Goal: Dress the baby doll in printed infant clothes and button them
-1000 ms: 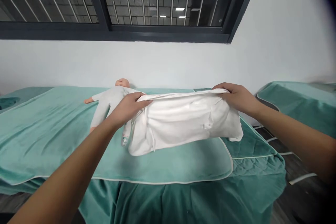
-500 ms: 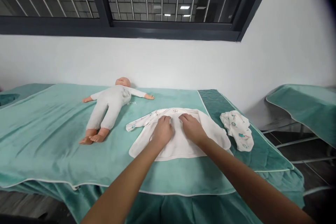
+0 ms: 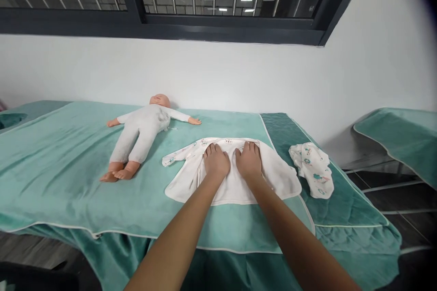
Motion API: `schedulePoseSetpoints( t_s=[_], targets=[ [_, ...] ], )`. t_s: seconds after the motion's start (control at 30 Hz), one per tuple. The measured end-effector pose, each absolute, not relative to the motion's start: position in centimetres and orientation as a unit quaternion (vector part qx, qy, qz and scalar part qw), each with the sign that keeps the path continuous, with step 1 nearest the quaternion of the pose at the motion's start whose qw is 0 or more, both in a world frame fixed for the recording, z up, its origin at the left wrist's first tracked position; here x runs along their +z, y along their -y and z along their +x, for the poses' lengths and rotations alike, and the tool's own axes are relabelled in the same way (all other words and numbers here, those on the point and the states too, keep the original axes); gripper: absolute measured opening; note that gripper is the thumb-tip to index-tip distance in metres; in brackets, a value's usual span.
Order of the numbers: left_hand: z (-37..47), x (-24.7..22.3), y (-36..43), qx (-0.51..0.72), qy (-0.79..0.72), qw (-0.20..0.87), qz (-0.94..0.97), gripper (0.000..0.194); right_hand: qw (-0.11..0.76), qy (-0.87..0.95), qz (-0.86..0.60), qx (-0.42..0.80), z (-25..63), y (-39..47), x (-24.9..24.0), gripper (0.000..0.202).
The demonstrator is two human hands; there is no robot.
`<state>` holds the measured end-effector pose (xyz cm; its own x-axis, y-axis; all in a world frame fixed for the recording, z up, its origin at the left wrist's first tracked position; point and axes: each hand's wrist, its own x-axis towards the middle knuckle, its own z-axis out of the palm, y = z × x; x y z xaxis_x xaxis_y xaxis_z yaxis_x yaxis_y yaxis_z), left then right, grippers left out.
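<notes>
White shirt (image 3: 280, 175): was mostly spread under left hand (image 3: 217, 163) and right hand (image 3: 248, 163); fingers were curled, grip could not be told. Patterned cloth (image 3: 314, 173): was crumpled, unspread.

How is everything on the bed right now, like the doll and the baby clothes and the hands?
Left hand: palm down on the white top
Right hand: palm down, beside the left one
White top: spread out
Patterned cloth: bunched up
Doll: lying on its back, arms out
Light green sheet: a bit wrinkled
</notes>
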<state>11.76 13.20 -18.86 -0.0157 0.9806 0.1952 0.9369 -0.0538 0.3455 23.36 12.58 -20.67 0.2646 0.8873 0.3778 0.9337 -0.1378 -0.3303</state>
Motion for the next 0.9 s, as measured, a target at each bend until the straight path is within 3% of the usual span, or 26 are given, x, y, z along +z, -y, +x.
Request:
schedulePoseSetpoints(
  t_s=[0.27, 0.47, 0.9],
  targets=[
    [10.9, -17.5, -13.7, 0.256, -0.729, 0.061, 0.632, 0.061, 0.311, 0.628, -0.707, -0.093, 22.8, -12.0, -20.5, 0.065],
    [10.2, -18.0, -13.7, 0.244, -0.723, 0.023, 0.646, 0.057, 0.343, 0.579, -0.734, -0.091, 23.0, -11.6, -20.1, 0.052],
    [8.7, -17.5, -15.0, 0.208, -0.673, -0.014, 0.709, 0.051, 0.296, 0.539, -0.787, -0.050, 23.0, -12.4, -19.4, 0.047]
  ],
)
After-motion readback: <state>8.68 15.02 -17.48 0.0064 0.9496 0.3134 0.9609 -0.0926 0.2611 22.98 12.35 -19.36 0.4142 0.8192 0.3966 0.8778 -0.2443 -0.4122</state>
